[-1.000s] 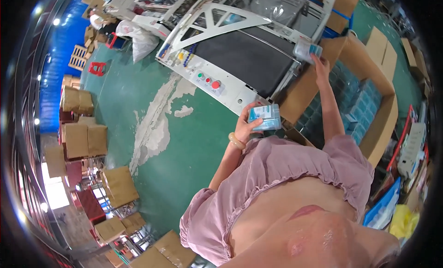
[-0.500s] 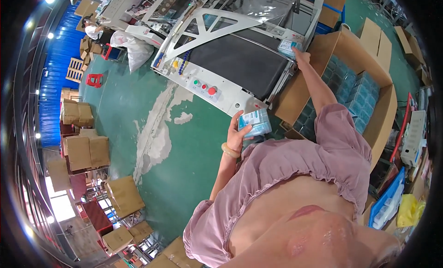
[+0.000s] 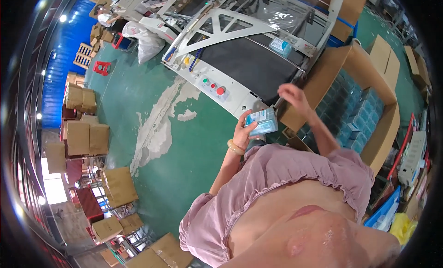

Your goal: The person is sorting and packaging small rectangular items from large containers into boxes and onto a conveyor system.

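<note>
My left hand (image 3: 241,133) grips blue-and-white packs (image 3: 264,122), apparently two together in clear plastic, in front of the machine's near corner. My right hand (image 3: 295,98) is empty, its fingers loosely bent, in the air between the machine and the large carton. Another blue-and-white pack (image 3: 280,47) lies by itself on the black conveyor belt (image 3: 244,67), near the belt's right side. Many similar blue packs (image 3: 360,111) sit in rows inside the open carton (image 3: 318,76) on my right.
The machine has a white slotted guard arm (image 3: 221,32) over the belt and a panel with red and green buttons (image 3: 213,86) at its front. A red stool (image 3: 101,68), a white sack (image 3: 144,42), brown cartons (image 3: 85,143) and a distant person (image 3: 107,20) are on the left.
My right hand has let go of a pack, which now lies on the belt, and has drawn back toward me. My left hand still holds its packs. The view has shifted slightly.
</note>
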{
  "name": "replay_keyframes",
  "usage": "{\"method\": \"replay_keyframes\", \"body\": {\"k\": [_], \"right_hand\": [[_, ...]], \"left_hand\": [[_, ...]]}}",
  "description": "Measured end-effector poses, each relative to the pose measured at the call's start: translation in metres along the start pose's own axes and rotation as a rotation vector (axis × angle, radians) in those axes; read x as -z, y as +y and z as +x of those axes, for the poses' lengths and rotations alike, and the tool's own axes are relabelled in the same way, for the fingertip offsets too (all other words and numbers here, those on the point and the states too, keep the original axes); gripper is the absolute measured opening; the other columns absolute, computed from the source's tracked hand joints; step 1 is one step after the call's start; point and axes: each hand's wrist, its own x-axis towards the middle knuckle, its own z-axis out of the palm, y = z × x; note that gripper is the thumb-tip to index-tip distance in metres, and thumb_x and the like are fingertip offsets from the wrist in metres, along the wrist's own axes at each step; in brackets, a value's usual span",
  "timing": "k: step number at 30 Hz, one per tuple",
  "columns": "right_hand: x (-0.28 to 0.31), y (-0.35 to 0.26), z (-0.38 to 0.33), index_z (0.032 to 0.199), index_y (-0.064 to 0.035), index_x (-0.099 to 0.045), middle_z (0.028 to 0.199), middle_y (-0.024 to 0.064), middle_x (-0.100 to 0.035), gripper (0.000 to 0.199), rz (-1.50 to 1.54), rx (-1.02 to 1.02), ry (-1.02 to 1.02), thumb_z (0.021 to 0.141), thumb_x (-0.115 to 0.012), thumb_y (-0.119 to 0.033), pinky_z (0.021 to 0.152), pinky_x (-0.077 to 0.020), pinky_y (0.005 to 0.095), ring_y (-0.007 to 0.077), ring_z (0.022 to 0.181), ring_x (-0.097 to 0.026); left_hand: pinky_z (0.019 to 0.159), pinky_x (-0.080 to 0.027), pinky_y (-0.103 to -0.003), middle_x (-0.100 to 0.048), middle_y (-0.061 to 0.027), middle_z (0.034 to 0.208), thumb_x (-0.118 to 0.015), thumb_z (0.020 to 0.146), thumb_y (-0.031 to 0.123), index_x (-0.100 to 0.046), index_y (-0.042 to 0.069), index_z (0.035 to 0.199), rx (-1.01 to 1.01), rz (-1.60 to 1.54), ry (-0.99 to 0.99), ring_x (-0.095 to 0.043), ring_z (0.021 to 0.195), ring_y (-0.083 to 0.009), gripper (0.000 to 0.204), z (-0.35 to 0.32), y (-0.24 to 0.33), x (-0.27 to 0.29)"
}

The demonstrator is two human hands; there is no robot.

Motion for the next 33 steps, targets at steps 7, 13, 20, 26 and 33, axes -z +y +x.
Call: {"method": "replay_keyframes", "body": {"k": [7, 13, 20, 26, 33], "right_hand": [[-0.046, -0.061, -0.063, 0.127, -0.0043, -0.040, 0.125, 0.0121, -0.045, 0.070, -0.369, 0.258, -0.036, 0.063, -0.067, -0.008, 0.100, -0.0307, 0.0389, 0.0280, 0.120, -0.039], [-0.029, -0.059, -0.048, 0.117, -0.0045, -0.047, 0.119, 0.0137, -0.048, 0.063, -0.670, 0.432, -0.111, 0.059, -0.070, -0.006, 0.098, -0.0333, 0.0399, 0.0317, 0.115, -0.041], [-0.026, -0.069, -0.042, 0.106, -0.0036, -0.049, 0.106, 0.0137, -0.050, 0.053, -0.647, 0.424, -0.071, 0.057, -0.070, -0.007, 0.091, -0.0381, 0.0393, 0.0320, 0.105, -0.045], [-0.008, -0.059, -0.038, 0.105, -0.0068, -0.048, 0.102, 0.0139, -0.050, 0.051, -0.657, 0.350, 0.103, 0.059, -0.070, -0.009, 0.081, -0.0424, 0.0407, 0.0345, 0.094, -0.050], [0.019, -0.055, -0.036, 0.106, -0.0053, -0.050, 0.098, 0.0125, -0.053, 0.049, -0.927, 0.358, 0.232, 0.063, -0.071, -0.013, 0.080, -0.0437, 0.0368, 0.0302, 0.091, -0.053]], "left_hand": [[0.053, -0.054, -0.023, -0.054, -0.0072, 0.106, -0.056, 0.087, 0.029, -0.037, 0.011, 0.129, 0.103, -0.193, -0.098, -0.061, 0.079, -0.0144, 0.050, 0.020, -0.001, 0.000], [0.055, -0.054, -0.025, -0.054, -0.0091, 0.105, -0.054, 0.088, 0.033, -0.032, 0.010, 0.131, 0.120, -0.162, -0.185, -0.062, 0.075, -0.0200, 0.053, 0.026, -0.004, -0.005], [0.062, -0.054, -0.035, -0.048, -0.0128, 0.113, -0.056, 0.085, 0.040, -0.030, 0.009, 0.132, 0.287, -0.273, 0.009, -0.062, 0.078, -0.0284, 0.061, 0.015, 0.007, -0.017], [0.070, -0.053, -0.035, -0.047, -0.0110, 0.111, -0.058, 0.084, 0.035, -0.036, 0.007, 0.127, 0.167, -0.276, 0.194, -0.061, 0.083, -0.0301, 0.056, 0.021, -0.016, 0.006], [0.070, -0.053, -0.034, -0.050, -0.0080, 0.106, -0.057, 0.084, 0.030, -0.043, 0.007, 0.119, 0.179, -0.236, 0.147, -0.062, 0.082, -0.0275, 0.045, 0.020, -0.022, 0.011]]}}
